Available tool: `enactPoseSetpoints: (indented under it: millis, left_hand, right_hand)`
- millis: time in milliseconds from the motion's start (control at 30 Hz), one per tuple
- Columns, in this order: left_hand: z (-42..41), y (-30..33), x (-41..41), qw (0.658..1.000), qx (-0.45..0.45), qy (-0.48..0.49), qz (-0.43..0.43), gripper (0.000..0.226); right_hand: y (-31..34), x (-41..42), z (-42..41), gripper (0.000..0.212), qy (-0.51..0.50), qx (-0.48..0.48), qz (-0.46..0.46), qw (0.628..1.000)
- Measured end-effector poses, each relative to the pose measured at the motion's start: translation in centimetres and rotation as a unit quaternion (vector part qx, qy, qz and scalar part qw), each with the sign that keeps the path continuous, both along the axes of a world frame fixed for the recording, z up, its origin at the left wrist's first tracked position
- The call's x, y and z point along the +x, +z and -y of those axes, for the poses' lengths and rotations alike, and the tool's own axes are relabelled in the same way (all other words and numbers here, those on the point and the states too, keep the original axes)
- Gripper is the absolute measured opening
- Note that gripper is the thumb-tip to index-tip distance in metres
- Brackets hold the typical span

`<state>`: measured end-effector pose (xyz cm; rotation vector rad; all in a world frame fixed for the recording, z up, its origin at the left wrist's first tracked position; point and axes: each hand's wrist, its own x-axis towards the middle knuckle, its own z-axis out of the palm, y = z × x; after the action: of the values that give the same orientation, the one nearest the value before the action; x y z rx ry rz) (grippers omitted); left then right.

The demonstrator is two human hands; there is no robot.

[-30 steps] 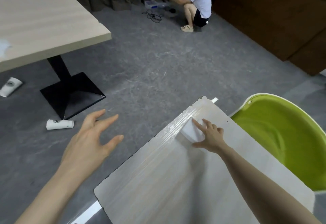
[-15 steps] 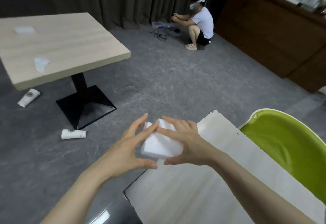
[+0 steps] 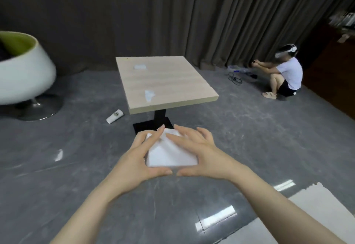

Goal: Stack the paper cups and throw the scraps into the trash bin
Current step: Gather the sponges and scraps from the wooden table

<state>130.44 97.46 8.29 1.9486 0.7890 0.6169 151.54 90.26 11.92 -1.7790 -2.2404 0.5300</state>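
Your left hand (image 3: pixel 141 159) and right hand (image 3: pixel 203 154) are bare, no gloves, rings or watch; both forearms unsleeved

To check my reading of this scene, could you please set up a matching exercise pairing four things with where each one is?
Things:
1. white paper scrap
2. paper cup
3. torn scrap
4. crouching person

Places:
A. on the square table top
B. lying on its side on the floor
C. by the dark curtain
D. held between the left hand and right hand

Pairs: 1-D, 2-B, 3-A, 4-C
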Motion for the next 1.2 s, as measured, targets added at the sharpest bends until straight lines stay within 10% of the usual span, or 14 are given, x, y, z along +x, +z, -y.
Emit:
enactPoseSetpoints:
  millis: [433, 1200]
  left_hand:
    - [-10.0, -1.4, -6.0, 0.966, 0.027, 0.256, -0.014, 0.094]
    - [-32.8, -4.8, -1.5, 0.878, -0.064, 0.474, 0.008, 0.098]
  right_hand:
    - [-5.7, 1.5, -16.3, 0.074, -0.072, -0.002, -0.057, 0.996]
    - [-21.7, 9.5, -50.0, 0.08, 0.024, -0.234, 0.197, 0.952]
